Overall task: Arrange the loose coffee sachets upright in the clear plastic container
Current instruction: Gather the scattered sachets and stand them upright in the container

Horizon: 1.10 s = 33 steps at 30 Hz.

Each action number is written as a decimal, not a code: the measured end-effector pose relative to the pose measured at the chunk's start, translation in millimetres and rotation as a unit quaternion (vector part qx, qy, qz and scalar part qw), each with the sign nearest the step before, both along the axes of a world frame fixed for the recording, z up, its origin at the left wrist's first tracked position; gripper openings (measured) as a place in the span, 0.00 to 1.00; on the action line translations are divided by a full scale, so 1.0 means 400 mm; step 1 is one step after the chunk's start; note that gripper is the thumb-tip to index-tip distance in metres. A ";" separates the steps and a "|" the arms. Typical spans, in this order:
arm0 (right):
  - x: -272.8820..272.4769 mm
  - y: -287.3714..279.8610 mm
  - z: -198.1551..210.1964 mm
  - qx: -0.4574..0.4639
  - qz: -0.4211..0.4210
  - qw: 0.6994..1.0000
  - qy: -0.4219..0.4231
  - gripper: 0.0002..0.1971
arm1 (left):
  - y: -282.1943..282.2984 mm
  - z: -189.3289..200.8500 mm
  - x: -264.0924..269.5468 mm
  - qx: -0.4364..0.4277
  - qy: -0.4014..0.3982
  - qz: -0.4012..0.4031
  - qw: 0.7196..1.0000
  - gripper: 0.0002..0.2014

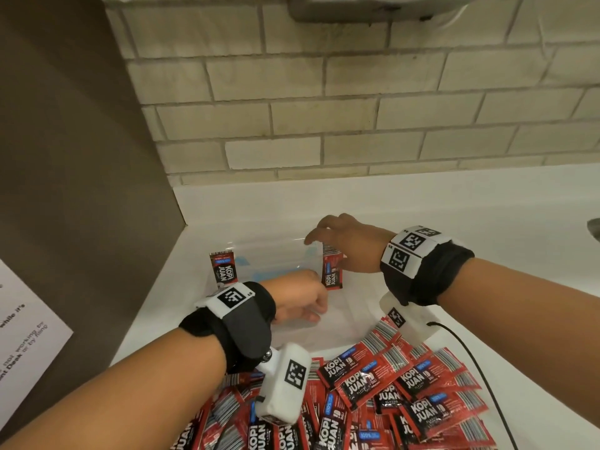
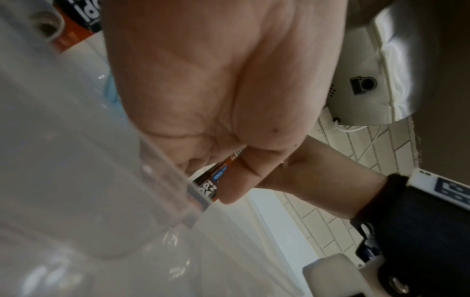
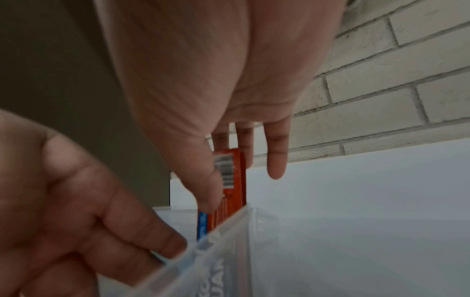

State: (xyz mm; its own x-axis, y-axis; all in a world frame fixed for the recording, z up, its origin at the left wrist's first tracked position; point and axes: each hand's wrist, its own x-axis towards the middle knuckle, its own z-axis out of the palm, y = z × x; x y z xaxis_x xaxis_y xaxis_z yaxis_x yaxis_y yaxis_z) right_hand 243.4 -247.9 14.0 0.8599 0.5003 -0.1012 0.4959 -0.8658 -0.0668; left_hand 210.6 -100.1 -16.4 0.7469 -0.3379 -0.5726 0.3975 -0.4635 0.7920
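Sachets going upright into the clear container (image 1: 282, 254)

One sachet (image 1: 223, 268) stands at the container's left wall; the left hand (image 1: 300, 300) curls over its near rim, the right hand (image 1: 349, 243) pinches a second sachet (image 1: 331, 271) upright at its right wall; the loose pile (image 1: 373, 401) lies nearer than it.

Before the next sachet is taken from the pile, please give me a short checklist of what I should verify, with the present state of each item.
1. Sachet in the right hand stands upright: ok, with the barcode end up.
2. That sachet is inside the clear container: ok, its lower part sits behind the wall in the right wrist view.
3. Right hand has let go: not ok, thumb and fingers pinch its top.
4. Left hand steadies the container: ok, fingers curl over the rim.
5. First sachet stands upright: ok.
6. Loose pile within reach: ok.
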 end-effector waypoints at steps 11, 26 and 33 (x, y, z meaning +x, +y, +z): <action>-0.201 -0.038 0.090 0.254 -0.131 0.956 -0.061 0.23 | 0.120 0.124 -0.116 0.005 -0.230 -0.014 0.973 0.12; -0.350 -0.117 -0.080 0.186 -0.327 0.905 0.197 0.37 | 0.031 0.026 -0.281 0.227 -0.325 -0.273 0.877 0.20; -0.296 -0.096 -0.099 0.107 -0.289 0.929 0.205 0.48 | 0.012 0.007 -0.277 0.246 -0.316 -0.311 0.862 0.23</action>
